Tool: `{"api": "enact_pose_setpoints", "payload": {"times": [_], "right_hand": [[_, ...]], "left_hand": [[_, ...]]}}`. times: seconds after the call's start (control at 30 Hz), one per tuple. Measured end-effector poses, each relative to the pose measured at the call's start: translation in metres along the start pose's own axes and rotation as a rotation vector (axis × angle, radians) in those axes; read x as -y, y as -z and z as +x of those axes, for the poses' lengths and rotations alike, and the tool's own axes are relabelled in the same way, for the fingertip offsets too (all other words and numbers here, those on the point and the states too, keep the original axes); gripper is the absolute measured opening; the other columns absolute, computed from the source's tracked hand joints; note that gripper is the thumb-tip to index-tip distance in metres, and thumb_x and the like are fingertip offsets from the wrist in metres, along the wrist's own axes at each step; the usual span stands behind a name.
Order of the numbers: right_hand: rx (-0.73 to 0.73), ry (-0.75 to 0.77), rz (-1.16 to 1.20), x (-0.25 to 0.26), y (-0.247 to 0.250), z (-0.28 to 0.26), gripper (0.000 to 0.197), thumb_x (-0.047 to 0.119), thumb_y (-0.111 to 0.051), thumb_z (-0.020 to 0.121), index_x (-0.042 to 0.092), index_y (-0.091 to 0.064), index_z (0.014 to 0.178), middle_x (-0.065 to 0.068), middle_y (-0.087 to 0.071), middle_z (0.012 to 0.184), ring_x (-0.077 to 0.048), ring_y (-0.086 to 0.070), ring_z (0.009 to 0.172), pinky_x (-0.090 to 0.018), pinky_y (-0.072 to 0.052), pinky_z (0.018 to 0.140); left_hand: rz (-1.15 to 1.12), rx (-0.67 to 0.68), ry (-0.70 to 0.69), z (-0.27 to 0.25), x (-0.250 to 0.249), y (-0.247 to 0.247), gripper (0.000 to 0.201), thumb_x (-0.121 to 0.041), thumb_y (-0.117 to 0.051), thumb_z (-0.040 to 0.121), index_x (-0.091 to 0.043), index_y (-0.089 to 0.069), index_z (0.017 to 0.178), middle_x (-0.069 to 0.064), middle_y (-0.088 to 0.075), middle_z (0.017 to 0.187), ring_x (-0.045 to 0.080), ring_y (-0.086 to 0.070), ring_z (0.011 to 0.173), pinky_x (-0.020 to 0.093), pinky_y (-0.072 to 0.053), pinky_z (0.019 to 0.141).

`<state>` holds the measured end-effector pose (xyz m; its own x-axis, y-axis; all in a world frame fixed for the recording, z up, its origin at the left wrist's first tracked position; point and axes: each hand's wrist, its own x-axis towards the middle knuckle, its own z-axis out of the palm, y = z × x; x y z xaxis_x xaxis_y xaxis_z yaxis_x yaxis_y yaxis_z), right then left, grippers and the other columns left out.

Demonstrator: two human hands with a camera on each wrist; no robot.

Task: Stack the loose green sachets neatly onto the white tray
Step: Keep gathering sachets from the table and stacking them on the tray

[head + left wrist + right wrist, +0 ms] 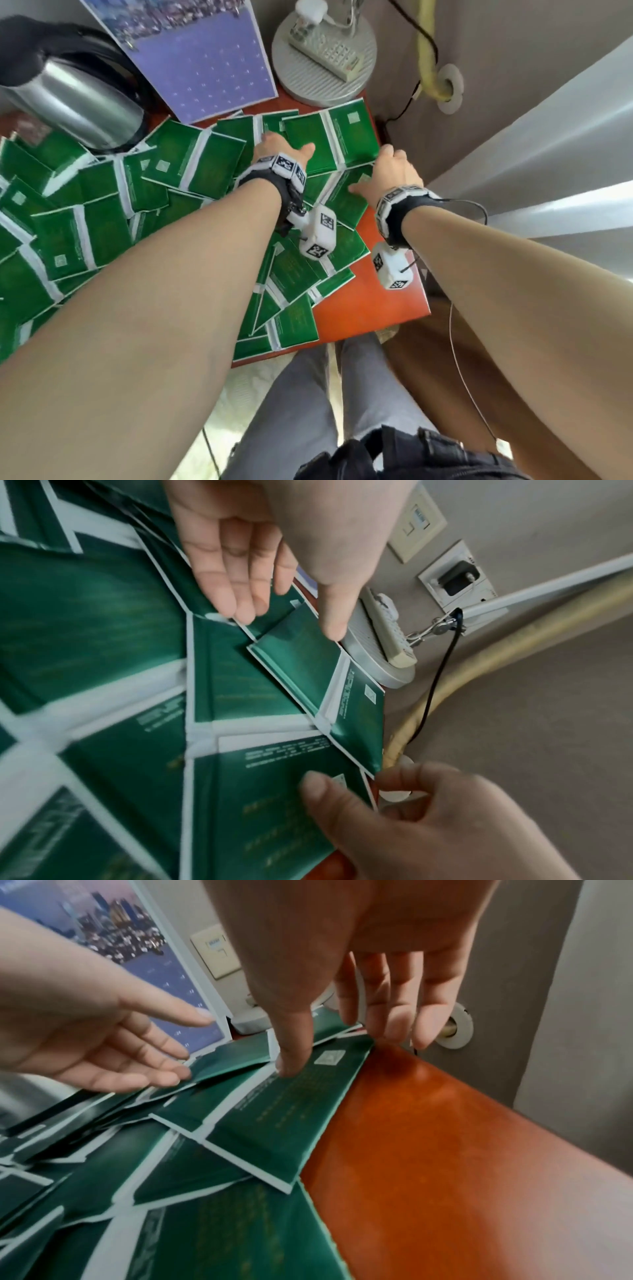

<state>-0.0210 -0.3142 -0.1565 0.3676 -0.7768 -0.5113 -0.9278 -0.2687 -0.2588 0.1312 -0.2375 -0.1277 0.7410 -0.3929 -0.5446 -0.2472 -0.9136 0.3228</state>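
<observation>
Sachets (pixel 102 205): we see them strewn over the orange table (pixel 370 305).
Left hand (pixel 279 147): fingers spread, flat on the sachets.
Right hand (pixel 390 171): we pinch one sachet (pixel 349 195).

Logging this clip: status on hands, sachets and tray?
Left hand open, fingers flat on far sachets. Right hand pinching the edge sachet at the table's rim. Round white tray holds a remote.

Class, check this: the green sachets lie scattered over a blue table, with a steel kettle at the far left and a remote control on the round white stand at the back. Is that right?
One detail is wrong: the table is orange-red, not blue, as the head view shows. The green sachets, steel kettle and remote control on the round white stand are as stated.
</observation>
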Motion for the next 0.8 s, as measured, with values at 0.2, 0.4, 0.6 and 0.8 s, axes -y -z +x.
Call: {"api": "enact_pose_setpoints", "payload": {"times": [0.2, 0.4, 0.6, 0.8], "right_hand": [[0.029, -0.005, -0.070, 0.000, -0.006, 0.015, 0.085, 0.044, -0.087, 0.070, 0.008, -0.040, 0.130, -0.013, -0.049, 0.133, -0.035, -0.052, 0.122, -0.049, -0.047, 0.091], [0.105, -0.055, -0.048, 0.001, -0.005, 0.021, 0.076, 0.044, -0.086, 0.073, 0.005, -0.050, 0.128, -0.015, -0.051, 0.130, -0.037, -0.054, 0.119, -0.047, -0.050, 0.093], [0.144, -0.138, 0.092, 0.002, 0.002, 0.024, 0.058, 0.042, -0.090, 0.065, 0.010, -0.062, 0.105, -0.012, -0.062, 0.112, -0.031, -0.063, 0.095, -0.041, -0.056, 0.080], [0.132, -0.238, 0.310, -0.004, 0.019, 0.016, 0.046, 0.030, -0.076, 0.085, 0.007, -0.066, 0.124, -0.007, -0.069, 0.115, -0.023, -0.067, 0.101, -0.033, -0.055, 0.085]], "left_hand": [[-0.004, -0.022, 0.049, 0.018, -0.013, -0.017, 0.100, -0.057, -0.070, 0.086, 0.003, -0.023, 0.152, 0.016, -0.040, 0.154, 0.030, -0.045, 0.138, 0.035, -0.040, 0.106], [-0.087, 0.008, 0.140, 0.024, -0.013, -0.026, 0.093, -0.042, -0.080, 0.082, 0.000, -0.029, 0.149, 0.013, -0.048, 0.148, 0.029, -0.051, 0.131, 0.034, -0.044, 0.101], [-0.124, 0.122, 0.140, 0.024, -0.014, -0.013, 0.070, -0.039, -0.070, 0.091, -0.002, -0.044, 0.144, 0.012, -0.052, 0.145, 0.028, -0.056, 0.124, 0.029, -0.042, 0.089], [-0.248, 0.140, 0.182, 0.010, 0.005, 0.006, 0.061, -0.037, -0.074, 0.087, -0.004, -0.054, 0.135, 0.013, -0.062, 0.130, 0.027, -0.066, 0.102, 0.034, -0.054, 0.093]]}}
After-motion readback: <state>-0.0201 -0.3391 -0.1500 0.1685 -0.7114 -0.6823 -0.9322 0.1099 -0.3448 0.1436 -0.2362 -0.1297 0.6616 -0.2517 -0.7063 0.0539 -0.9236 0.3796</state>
